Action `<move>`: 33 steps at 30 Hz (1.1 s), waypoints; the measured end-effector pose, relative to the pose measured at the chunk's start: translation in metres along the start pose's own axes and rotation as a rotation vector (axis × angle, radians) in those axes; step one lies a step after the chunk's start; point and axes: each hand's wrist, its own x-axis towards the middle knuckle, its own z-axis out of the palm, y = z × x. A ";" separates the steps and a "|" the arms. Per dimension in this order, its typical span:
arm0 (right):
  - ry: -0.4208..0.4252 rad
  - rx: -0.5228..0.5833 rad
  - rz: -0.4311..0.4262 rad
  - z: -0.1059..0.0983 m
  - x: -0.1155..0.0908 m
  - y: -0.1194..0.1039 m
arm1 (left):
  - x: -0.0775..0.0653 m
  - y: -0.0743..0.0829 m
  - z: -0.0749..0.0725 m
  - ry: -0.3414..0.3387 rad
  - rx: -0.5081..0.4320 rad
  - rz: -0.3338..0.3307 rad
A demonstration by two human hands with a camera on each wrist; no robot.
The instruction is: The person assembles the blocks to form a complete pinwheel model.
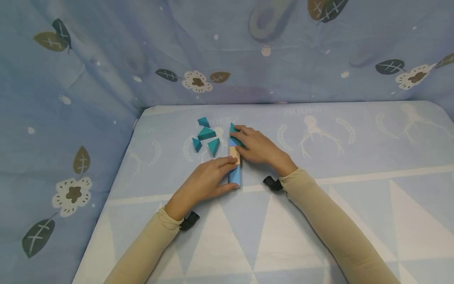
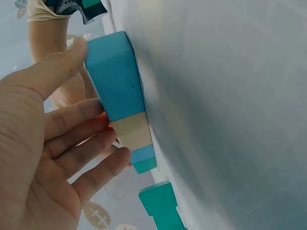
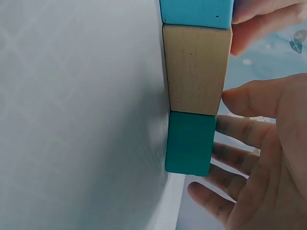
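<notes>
A row of blocks lies on the table. At its near end is a light blue block [image 1: 234, 178], then a plain wooden block [image 1: 233, 154], a small blue piece [image 1: 232, 142] and teal triangular pieces [image 1: 232, 127] at the far end. My left hand [image 1: 209, 179] rests along the near half, thumb at the blue block's near end and fingertips over the wooden block. Loosely spread, my right hand [image 1: 258, 146] reaches over the far half, fingertips on the teal pieces and thumb beside the wooden block. In the right wrist view, the teal block [image 3: 191, 143] meets the wooden block [image 3: 196, 69] end to end.
Left of the row's far end lie several loose teal triangular blocks [image 1: 206, 133]. A patterned cloth covers the table [image 1: 354, 213]. Behind and to the left, a blue curtain [image 1: 227, 47] borders it. Black wrist devices [image 1: 272, 183] sit at both sleeves.
</notes>
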 end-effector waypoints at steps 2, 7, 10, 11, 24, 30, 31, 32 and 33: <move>-0.001 -0.004 -0.003 -0.001 0.000 -0.001 | 0.001 -0.001 -0.004 0.021 0.008 0.009; 0.021 -0.044 -0.023 -0.003 -0.007 -0.006 | 0.005 -0.016 -0.017 0.067 0.053 -0.067; 0.054 -0.097 -0.040 -0.001 -0.018 -0.012 | 0.011 -0.035 -0.023 0.069 0.097 -0.158; 0.064 -0.112 -0.045 0.001 -0.024 -0.015 | 0.013 -0.041 -0.024 0.063 0.101 -0.188; 0.084 -0.151 -0.067 0.027 -0.072 -0.038 | 0.033 -0.062 -0.024 -0.119 0.042 -0.349; 0.083 -0.136 -0.089 0.028 -0.071 -0.037 | 0.033 -0.063 -0.019 -0.134 0.043 -0.338; 0.085 -0.137 -0.094 0.029 -0.071 -0.037 | 0.034 -0.063 -0.018 -0.133 0.042 -0.336; 0.090 -0.141 -0.102 0.029 -0.071 -0.037 | 0.035 -0.064 -0.017 -0.132 0.038 -0.333; 0.096 -0.142 -0.109 0.028 -0.072 -0.037 | 0.035 -0.064 -0.016 -0.128 0.032 -0.329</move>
